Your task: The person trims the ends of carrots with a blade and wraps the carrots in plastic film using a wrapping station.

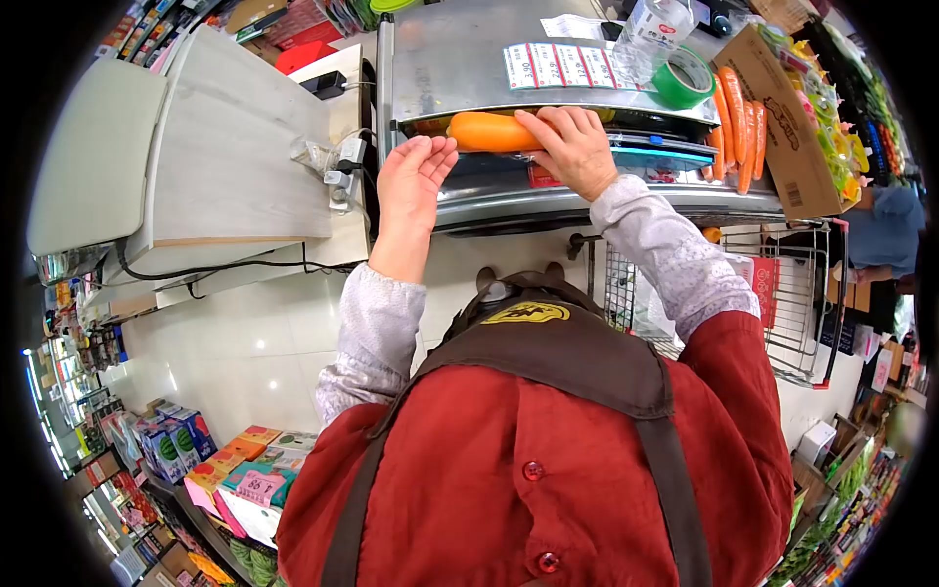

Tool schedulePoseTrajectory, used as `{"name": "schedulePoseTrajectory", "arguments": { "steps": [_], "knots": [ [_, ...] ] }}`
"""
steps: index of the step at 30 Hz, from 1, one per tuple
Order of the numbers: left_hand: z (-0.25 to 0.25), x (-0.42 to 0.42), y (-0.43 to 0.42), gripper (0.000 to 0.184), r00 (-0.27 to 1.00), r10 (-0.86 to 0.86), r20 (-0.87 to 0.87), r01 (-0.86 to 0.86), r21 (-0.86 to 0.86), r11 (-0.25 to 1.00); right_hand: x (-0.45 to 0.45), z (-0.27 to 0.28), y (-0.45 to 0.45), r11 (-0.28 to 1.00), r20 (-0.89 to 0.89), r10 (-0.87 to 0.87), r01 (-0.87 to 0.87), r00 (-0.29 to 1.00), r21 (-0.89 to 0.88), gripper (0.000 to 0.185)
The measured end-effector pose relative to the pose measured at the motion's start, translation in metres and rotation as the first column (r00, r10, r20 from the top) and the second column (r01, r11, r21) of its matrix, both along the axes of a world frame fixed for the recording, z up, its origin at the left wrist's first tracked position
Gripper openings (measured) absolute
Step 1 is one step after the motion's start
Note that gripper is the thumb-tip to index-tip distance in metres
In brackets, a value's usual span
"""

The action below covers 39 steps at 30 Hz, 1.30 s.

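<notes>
A thick orange carrot [486, 132] lies level across the front of a metal counter machine [445, 59]. Over its right end, my right hand [577, 149] is closed, thumb and fingers round it. My left hand [413, 181] is at the carrot's left end, palm partly turned up, fingers loosely bent and apart from the thumb. I see nothing held in it, and I cannot tell whether its fingertips touch the carrot. Under the carrot runs a dark recess, with a blue-edged flat strip [660, 155] to its right.
Several carrots [740, 122] lie at the right beside a cardboard box [787, 127]. Green tape [685, 78], a clear plastic bottle [653, 34] and price labels [558, 67] rest on the machine. A wire cart [797, 293] stands right; a pale cabinet [235, 137] stands left.
</notes>
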State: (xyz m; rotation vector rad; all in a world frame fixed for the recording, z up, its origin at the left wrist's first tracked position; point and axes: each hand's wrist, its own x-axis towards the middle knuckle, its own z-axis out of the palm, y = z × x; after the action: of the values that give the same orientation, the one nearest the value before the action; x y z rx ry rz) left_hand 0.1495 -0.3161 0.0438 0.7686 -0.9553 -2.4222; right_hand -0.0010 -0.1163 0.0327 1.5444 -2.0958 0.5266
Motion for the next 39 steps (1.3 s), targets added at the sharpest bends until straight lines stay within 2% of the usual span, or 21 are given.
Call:
{"name": "schedulePoseTrajectory", "arguments": {
  "steps": [3, 5, 6, 7, 9, 11, 12, 13, 14, 15, 16, 17, 20, 23, 26, 28, 31, 32, 35, 37, 39],
  "knots": [
    [0.003, -0.002, 0.004, 0.021, 0.999, 0.032, -0.027, -0.034, -0.061, 0.998, -0.008, 0.003, -0.002, 0.999, 0.035, 0.023, -0.024, 0.999, 0.023, 0.057],
    [0.016, -0.003, 0.015, 0.036, 0.981, 0.192, -0.008, -0.189, -0.222, 0.956, -0.012, 0.002, -0.002, 0.999, 0.042, 0.034, -0.036, 0.999, 0.028, 0.055],
    [0.013, -0.002, 0.013, 0.046, 0.981, 0.194, -0.029, -0.195, -0.266, 0.944, -0.013, 0.003, -0.002, 0.998, 0.052, 0.038, -0.04, 0.998, 0.041, 0.055],
    [0.012, -0.002, 0.009, 0.046, 0.98, 0.195, -0.03, -0.196, -0.268, 0.943, -0.014, 0.004, -0.003, 0.998, 0.063, 0.041, -0.044, 0.997, 0.055, 0.055],
    [0.01, -0.002, -0.001, 0.043, 0.927, 0.344, -0.151, -0.375, -0.303, 0.876, -0.015, 0.005, -0.003, 0.997, 0.065, 0.045, -0.049, 0.997, 0.053, 0.054],
    [0.007, 0.001, -0.002, 0.036, 0.921, 0.341, -0.189, -0.389, -0.375, 0.841, -0.016, 0.005, -0.003, 0.997, 0.068, 0.052, -0.056, 0.996, 0.053, 0.054],
    [0.009, 0.001, 0.0, 0.034, 0.956, 0.214, -0.201, -0.294, -0.674, 0.678, -0.016, 0.005, -0.004, 0.997, 0.074, 0.048, -0.052, 0.996, 0.058, 0.052],
    [0.011, 0.001, 0.003, 0.032, 0.982, 0.088, -0.166, -0.187, -0.889, 0.417, -0.017, 0.005, -0.004, 0.997, 0.08, 0.042, -0.047, 0.996, 0.062, 0.05],
    [0.014, 0.004, 0.006, 0.042, 0.999, 0.021, -0.041, -0.044, -0.986, 0.159, -0.017, 0.005, -0.004, 0.997, 0.078, 0.041, -0.046, 0.996, 0.063, 0.05],
    [0.019, -0.003, 0.01, 0.042, 0.999, 0.017, -0.043, -0.045, -0.986, 0.163, -0.018, 0.006, -0.004, 0.997, 0.079, 0.047, -0.051, 0.996, 0.05, 0.047],
    [0.022, -0.012, 0.012, 0.052, 1.0, -0.015, 0.001, -0.002, -0.984, -0.18, -0.018, 0.006, -0.004, 0.997, 0.082, 0.055, -0.058, 0.995, 0.04, 0.045],
    [0.022, -0.021, 0.012, 0.061, 0.998, -0.031, 0.05, 0.028, -0.863, -0.504, -0.018, 0.005, -0.003, 0.997, 0.081, 0.053, -0.057, 0.995, 0.045, 0.045],
    [0.004, -0.045, 0.008, 0.063, 0.991, -0.07, 0.114, 0.057, -0.834, -0.549, -0.02, 0.004, -0.006, 0.998, 0.071, 0.059, -0.061, 0.996, 0.017, 0.042],
    [-0.001, -0.054, 0.004, 0.06, 0.995, -0.069, 0.074, 0.021, -0.816, -0.578, -0.024, 0.004, -0.005, 0.999, 0.081, 0.05, -0.05, 0.995, 0.003, 0.038],
    [0.003, -0.055, 0.002, 0.057, 0.989, -0.083, 0.123, 0.05, -0.804, -0.592, -0.032, 0.004, 0.0, 0.994, 0.176, 0.11, -0.105, 0.978, -0.039, 0.031],
    [0.004, -0.056, 0.001, 0.056, 0.983, -0.096, 0.155, 0.069, -0.801, -0.595, -0.037, 0.009, 0.018, 0.987, 0.202, 0.06, -0.029, 0.978, -0.156, 0.03],
    [0.003, -0.059, 0.0, 0.056, 0.984, -0.087, 0.152, 0.068, -0.789, -0.61, -0.034, 0.018, 0.049, 0.975, 0.203, -0.055, 0.096, 0.978, -0.199, 0.036],
    [0.003, -0.059, 0.0, 0.056, 0.987, -0.086, 0.135, 0.054, -0.784, -0.619, -0.031, 0.017, 0.055, 0.981, 0.196, -0.05, 0.085, 0.979, -0.175, 0.048],
    [0.002, -0.059, 0.0, 0.057, 0.988, -0.095, 0.124, 0.037, -0.775, -0.63, -0.017, 0.011, 0.056, 0.985, 0.179, -0.092, 0.116, 0.98, -0.131, 0.056],
    [0.002, -0.059, 0.0, 0.057, 0.989, -0.097, 0.112, 0.027, -0.78, -0.625, -0.019, 0.0, 0.055, 0.979, 0.177, -0.11, 0.138, 0.978, -0.152, 0.056],
    [0.003, -0.06, -0.001, 0.057, 0.988, -0.102, 0.113, 0.024, -0.778, -0.628, -0.022, -0.004, 0.056, 0.977, 0.208, -0.189, 0.205, 0.96, -0.061, 0.047]
  ]
}}
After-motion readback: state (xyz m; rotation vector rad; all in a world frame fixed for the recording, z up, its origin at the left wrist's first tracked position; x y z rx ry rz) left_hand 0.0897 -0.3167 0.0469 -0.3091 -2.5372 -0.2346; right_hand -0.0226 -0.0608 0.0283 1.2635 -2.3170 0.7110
